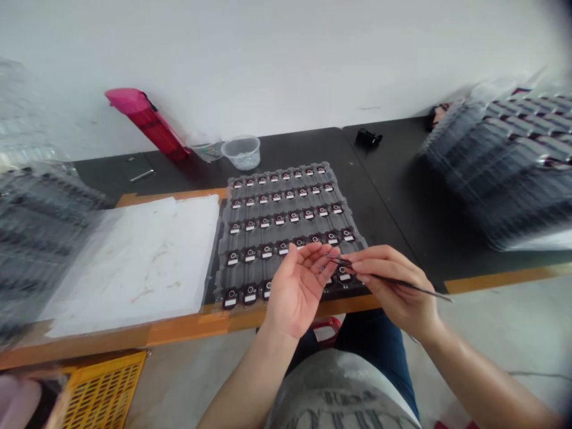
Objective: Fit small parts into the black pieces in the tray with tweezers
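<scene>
Nearest is the wearer's grey printed shirt (339, 396), with a yellow slatted crate (105, 390) low at the left. Above the near edge of the bench (384, 179), which is lined with brown tape (187, 329), the left hand (295, 292) is open, palm up, fingers loosely curled, with tiny pieces (320, 267) lying on the fingers. The right hand (400, 292) pinches slim dark tweezers (409, 285), their tips at the left hand's fingers. Behind and partly under the hands lies a clear tray (257, 240) holding rows of dark parts (250, 293), each with a ring and a white label. Left of it is a stained white sheet (152, 262). Blurred stacks of trays stand at the far left (40, 238) and right (496, 173). Beyond the clear tray are a clear tub (242, 154) with small contents, a pink-red object (145, 122) leaning on the pale wall (286, 65), and, farther right, a small black item (369, 138).
</scene>
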`<state>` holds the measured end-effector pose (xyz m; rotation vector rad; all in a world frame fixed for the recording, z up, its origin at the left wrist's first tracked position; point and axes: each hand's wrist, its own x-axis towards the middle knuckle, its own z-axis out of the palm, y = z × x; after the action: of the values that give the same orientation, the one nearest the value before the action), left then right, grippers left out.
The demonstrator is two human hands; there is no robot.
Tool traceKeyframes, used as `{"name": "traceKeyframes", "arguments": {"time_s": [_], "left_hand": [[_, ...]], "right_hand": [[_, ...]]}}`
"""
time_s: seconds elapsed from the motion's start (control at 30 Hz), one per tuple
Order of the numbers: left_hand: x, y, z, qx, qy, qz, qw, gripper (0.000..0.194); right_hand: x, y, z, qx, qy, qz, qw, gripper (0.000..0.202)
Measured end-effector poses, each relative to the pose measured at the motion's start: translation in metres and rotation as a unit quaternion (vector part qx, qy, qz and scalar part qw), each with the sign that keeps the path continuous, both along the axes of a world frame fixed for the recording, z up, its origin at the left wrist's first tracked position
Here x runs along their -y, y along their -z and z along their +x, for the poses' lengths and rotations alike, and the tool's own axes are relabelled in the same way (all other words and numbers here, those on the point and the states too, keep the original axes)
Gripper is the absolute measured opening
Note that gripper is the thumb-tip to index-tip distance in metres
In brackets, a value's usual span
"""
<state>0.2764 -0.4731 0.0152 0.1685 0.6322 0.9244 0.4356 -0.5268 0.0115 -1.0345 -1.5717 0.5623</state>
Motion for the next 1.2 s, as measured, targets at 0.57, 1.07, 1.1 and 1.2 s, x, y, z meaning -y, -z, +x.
{"name": "traceKeyframes", "arguments": {"time_s": [0.57,1.07,1.1,1.2], "left_hand": [[0.002,0.000,0.002,0.003,0.011,0.001,1.000,0.034],[-0.019,-0.018,-0.008,-0.285,0.236,0.248,0.895,0.017],[-0.020,-0.021,-0.006,-0.328,0.263,0.282,0.862,0.019],[-0.026,-0.025,0.002,-0.453,0.320,0.396,0.732,0.021]], "right_hand": [[0.004,0.000,0.003,0.034,-0.004,0.018,0.999,0.034],[0.023,0.027,0.043,-0.281,0.143,-0.206,0.927,0.014],[0.024,0.029,0.044,-0.284,0.141,-0.207,0.926,0.014],[0.026,0.032,0.045,-0.286,0.134,-0.205,0.927,0.015]]}}
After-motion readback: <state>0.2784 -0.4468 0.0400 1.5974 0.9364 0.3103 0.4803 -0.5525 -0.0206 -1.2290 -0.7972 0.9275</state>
